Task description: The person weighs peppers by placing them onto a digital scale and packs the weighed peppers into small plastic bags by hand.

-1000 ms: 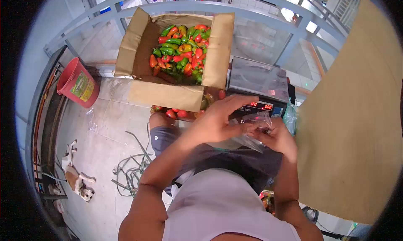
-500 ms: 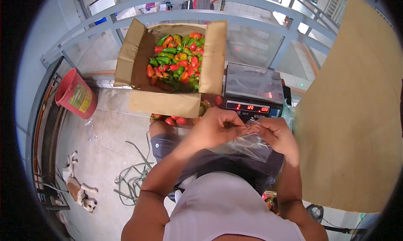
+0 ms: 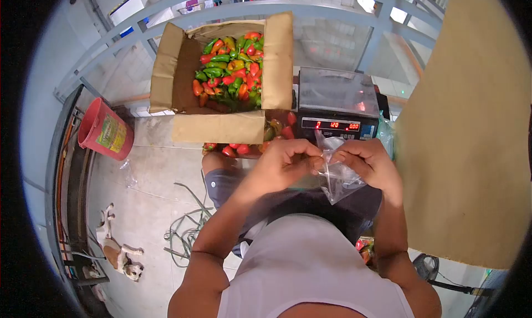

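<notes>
A clear plastic bag [image 3: 339, 179] hangs between my two hands over my lap. My left hand [image 3: 288, 165] pinches its left edge with thumb and forefinger, while my right hand [image 3: 368, 165] pinches it on the right. Just beyond them is a black scale [image 3: 338, 99] with a bare metal plate and a red lit display. To the scale's left an open cardboard box [image 3: 219, 128] holds several red, green and orange peppers [image 3: 238, 65]. More red peppers [image 3: 235, 149] lie below the box flap.
A red bucket [image 3: 105, 130] stands at the left. A brown and white cat or dog [image 3: 119, 254] lies on the floor near tangled green straps [image 3: 188, 235]. A large cardboard sheet [image 3: 465, 146] rises at the right. A grey railing [image 3: 244, 8] crosses the back.
My hands have come to the bag's edges, and it now hangs more spread out between them. The left hand's raised, spread fingers have closed into a pinch. The view has shifted slightly.
</notes>
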The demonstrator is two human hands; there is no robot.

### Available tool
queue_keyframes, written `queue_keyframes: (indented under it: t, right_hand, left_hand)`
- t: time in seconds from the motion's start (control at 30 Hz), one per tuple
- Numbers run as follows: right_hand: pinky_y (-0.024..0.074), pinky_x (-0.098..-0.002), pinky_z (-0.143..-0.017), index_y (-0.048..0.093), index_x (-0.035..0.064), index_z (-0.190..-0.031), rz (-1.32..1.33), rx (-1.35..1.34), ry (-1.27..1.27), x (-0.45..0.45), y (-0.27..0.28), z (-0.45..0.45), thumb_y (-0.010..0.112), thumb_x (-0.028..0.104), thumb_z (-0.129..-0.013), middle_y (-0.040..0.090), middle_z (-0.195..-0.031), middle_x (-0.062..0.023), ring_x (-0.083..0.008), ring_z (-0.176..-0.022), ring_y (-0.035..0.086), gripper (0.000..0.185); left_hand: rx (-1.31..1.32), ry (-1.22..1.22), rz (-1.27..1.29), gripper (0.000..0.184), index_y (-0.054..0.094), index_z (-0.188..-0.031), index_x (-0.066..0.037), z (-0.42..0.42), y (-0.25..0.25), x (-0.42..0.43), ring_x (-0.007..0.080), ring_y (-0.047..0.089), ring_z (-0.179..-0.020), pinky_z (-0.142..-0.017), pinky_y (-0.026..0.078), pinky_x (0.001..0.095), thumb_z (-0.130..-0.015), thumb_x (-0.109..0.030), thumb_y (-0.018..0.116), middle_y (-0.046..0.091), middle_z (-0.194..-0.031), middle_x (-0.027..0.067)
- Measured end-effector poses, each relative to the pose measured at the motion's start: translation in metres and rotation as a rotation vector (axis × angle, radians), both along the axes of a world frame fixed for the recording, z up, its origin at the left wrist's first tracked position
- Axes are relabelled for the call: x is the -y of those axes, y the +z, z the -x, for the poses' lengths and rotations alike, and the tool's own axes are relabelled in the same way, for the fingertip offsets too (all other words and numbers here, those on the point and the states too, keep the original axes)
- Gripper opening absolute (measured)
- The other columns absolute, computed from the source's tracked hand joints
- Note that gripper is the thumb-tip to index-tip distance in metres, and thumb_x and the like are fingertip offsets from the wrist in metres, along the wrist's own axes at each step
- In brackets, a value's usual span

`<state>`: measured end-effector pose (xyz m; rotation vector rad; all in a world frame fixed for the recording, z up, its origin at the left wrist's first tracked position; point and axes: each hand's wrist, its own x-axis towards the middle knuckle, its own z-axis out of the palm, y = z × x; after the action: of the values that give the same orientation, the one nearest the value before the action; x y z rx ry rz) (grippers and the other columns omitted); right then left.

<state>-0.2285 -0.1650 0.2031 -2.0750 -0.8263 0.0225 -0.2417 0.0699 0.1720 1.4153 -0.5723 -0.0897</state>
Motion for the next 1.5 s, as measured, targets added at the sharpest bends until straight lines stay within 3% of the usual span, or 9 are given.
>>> queue_keyframes:
  t: [0.2,0.33,0.63,0.73,0.83,1.1,1.2,1.3,1.5]
  right_hand:
    - [0.0462,-0.0289,-0.059,0.067,0.0005,-0.096,-0.066,-0.037,0.006,-0.006,0.008,0.005,0.066,0.012,-0.094,0.063,-0.075,-0.0112,-0.0168,-0.061,0.055,0.012]
    - [0.0477,-0.0289,-0.061,0.068,-0.0001,-0.096,-0.119,-0.01,0.01,-0.005,0.002,0.004,0.067,0.01,-0.093,0.065,-0.077,-0.0113,-0.0172,-0.064,0.059,0.011]
    - [0.0509,-0.0296,-0.065,0.068,-0.0006,-0.096,-0.117,0.003,0.016,-0.01,0.011,0.007,0.067,0.008,-0.091,0.069,-0.083,-0.0116,-0.0208,-0.07,0.066,0.01]
    - [0.0511,-0.0297,-0.065,0.068,-0.0005,-0.096,-0.126,0.039,-0.018,-0.01,0.008,0.004,0.067,0.008,-0.091,0.069,-0.083,-0.0117,-0.0215,-0.071,0.067,0.009]
    - [0.0517,-0.0297,-0.066,0.069,-0.0005,-0.096,-0.138,0.064,-0.054,-0.014,0.008,0.005,0.068,0.007,-0.09,0.07,-0.084,-0.012,-0.0218,-0.072,0.068,0.009]
    - [0.0508,-0.0263,-0.063,0.071,-0.0015,-0.096,-0.14,0.252,-0.207,-0.02,-0.001,0.006,0.069,0.002,-0.088,0.071,-0.084,-0.0116,-0.0173,-0.071,0.067,0.009]
    - [0.0544,-0.0312,-0.066,0.072,0.0026,-0.095,-0.153,0.341,-0.229,-0.024,-0.007,0.003,0.075,0.005,-0.083,0.072,-0.086,-0.0117,-0.0246,-0.076,0.07,0.013]
    - [0.0533,-0.0297,-0.063,0.072,0.0043,-0.094,-0.066,0.626,-0.532,-0.028,-0.008,0.01,0.079,0.006,-0.079,0.072,-0.084,-0.0088,-0.0229,-0.074,0.069,0.017]
    - [0.0522,-0.0236,-0.065,0.07,0.0029,-0.095,-0.365,-0.123,-0.221,-0.042,-0.033,0.047,0.081,0.007,-0.081,0.071,-0.088,-0.0043,-0.0092,-0.077,0.065,0.018]
  left_hand:
    - [-0.087,-0.001,-0.243,0.014,0.066,-0.082,0.001,0.007,0.002,-0.002,0.0055,0.051,-0.072,-0.06,0.039,0.0237,-0.093,-0.007,0.068,0.06,-0.08,0.0019]
    - [0.094,0.082,-0.192,0.016,0.064,-0.079,0.001,0.006,0.008,-0.007,0.0053,0.051,-0.07,-0.059,0.039,0.023,-0.093,-0.007,0.069,0.057,-0.074,-0.0001]
    - [-0.082,0.07,-0.067,0.009,0.067,-0.082,0.001,0.006,-0.002,-0.008,0.0042,0.051,-0.068,-0.06,0.04,0.0211,-0.09,-0.001,0.071,0.059,-0.078,-0.0006]
    - [-0.024,-0.024,-0.311,0.002,0.07,-0.088,0.002,0.001,-0.008,-0.023,0.0064,0.058,-0.075,-0.065,0.044,0.0199,-0.087,0.003,0.071,0.065,-0.087,0.0021]
    - [-0.283,-0.062,0.027,0.014,0.071,-0.098,0.003,0.011,0.012,-0.014,0.0105,0.065,-0.082,-0.073,0.05,0.0213,-0.084,0.005,0.073,0.07,-0.09,0.006]
    - [-0.388,-0.109,0.078,0.04,0.066,-0.116,0.003,0.011,0.001,-0.028,0.0136,0.07,-0.085,-0.079,0.056,0.0257,-0.078,0.006,0.078,0.073,-0.093,0.0115]
    - [-0.204,0.017,-0.067,0.048,0.063,-0.121,0.003,0.007,-0.021,-0.031,0.0116,0.069,-0.082,-0.075,0.055,0.0255,-0.076,0.006,0.079,0.074,-0.092,0.0103]
    - [-0.263,0.088,0.065,0.05,0.063,-0.118,0.003,0.012,-0.013,-0.02,0.0079,0.065,-0.076,-0.069,0.051,0.0234,-0.073,0.007,0.082,0.073,-0.088,0.0077]
    - [-0.073,0.238,0.041,0.044,0.065,-0.108,-0.002,0.015,-0.028,-0.002,0.0033,0.056,-0.065,-0.061,0.043,0.0191,-0.07,0.002,0.087,0.065,-0.074,-0.0012]
